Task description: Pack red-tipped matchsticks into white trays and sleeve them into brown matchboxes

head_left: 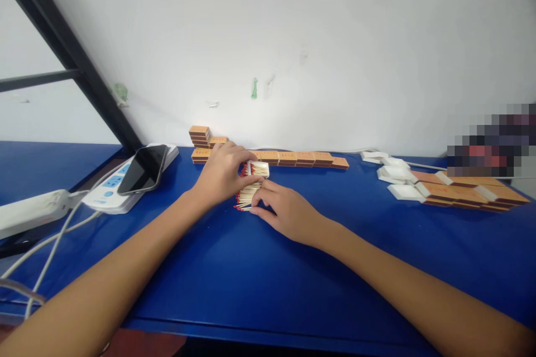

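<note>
On the blue table, a small white matchbox tray (262,169) holds matches with red heads. My left hand (226,170) is closed around the tray, its fingers over the far left side and its thumb along the near side. Just below the tray lies a loose pile of matches (246,198), red heads to the left. My right hand (281,211) has its thumb and index finger pinched on the right ends of these matches. The fingers hide part of both the tray and the pile.
Orange matchboxes (287,158) line the wall, with a small stack (199,135) at the left end. At right stand more matchboxes (456,192) and white trays (405,192). A phone (144,168) rests on a power strip (113,196) among white cables at left.
</note>
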Demonstrator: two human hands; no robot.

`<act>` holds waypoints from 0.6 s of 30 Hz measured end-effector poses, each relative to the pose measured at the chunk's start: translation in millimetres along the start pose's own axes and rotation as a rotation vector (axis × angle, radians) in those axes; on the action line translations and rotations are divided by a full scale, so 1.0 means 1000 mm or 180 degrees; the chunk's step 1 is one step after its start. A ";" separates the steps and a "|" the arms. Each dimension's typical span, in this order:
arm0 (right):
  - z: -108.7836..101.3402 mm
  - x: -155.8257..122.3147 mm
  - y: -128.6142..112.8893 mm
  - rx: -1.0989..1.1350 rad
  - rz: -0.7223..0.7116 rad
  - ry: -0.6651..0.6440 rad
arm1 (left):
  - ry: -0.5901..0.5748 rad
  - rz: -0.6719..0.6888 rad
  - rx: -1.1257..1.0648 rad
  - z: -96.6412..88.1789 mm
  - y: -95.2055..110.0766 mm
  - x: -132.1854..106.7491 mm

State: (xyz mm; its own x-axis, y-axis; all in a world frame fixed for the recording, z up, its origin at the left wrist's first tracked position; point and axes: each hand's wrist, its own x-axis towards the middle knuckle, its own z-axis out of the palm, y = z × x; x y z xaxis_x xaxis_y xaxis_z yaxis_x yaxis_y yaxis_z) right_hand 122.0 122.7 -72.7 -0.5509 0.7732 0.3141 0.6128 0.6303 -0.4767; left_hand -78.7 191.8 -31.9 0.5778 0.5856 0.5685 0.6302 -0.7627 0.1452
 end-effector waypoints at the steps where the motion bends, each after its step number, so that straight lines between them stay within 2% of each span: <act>1: 0.000 0.000 0.000 0.0000 0.0009 -0.0026 | 0.0001 0.0005 0.0005 0.000 0.000 0.000; 7: -0.011 -0.002 -0.002 -0.0012 0.0041 -0.0157 | -0.0043 -0.0002 0.0075 0.000 0.000 0.000; 9: -0.022 -0.003 0.001 -0.0058 0.0038 0.0032 | -0.0051 -0.0008 0.0084 0.000 0.000 0.000; 14: -0.044 -0.002 0.015 -0.0155 0.0199 0.0906 | -0.0041 0.0019 -0.0037 0.005 0.007 -0.001; 18: -0.043 -0.001 0.021 -0.0236 0.0287 0.1010 | -0.0011 0.0084 -0.0454 0.009 0.018 -0.001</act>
State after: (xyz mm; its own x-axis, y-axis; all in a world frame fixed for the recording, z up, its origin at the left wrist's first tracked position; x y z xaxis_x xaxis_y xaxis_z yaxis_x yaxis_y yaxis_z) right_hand 159.3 137.6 -48.0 -0.2960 0.8019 0.5189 0.6969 0.5528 -0.4568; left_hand -63.8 179.7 -37.2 0.5952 0.5656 0.5708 0.5349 -0.8090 0.2440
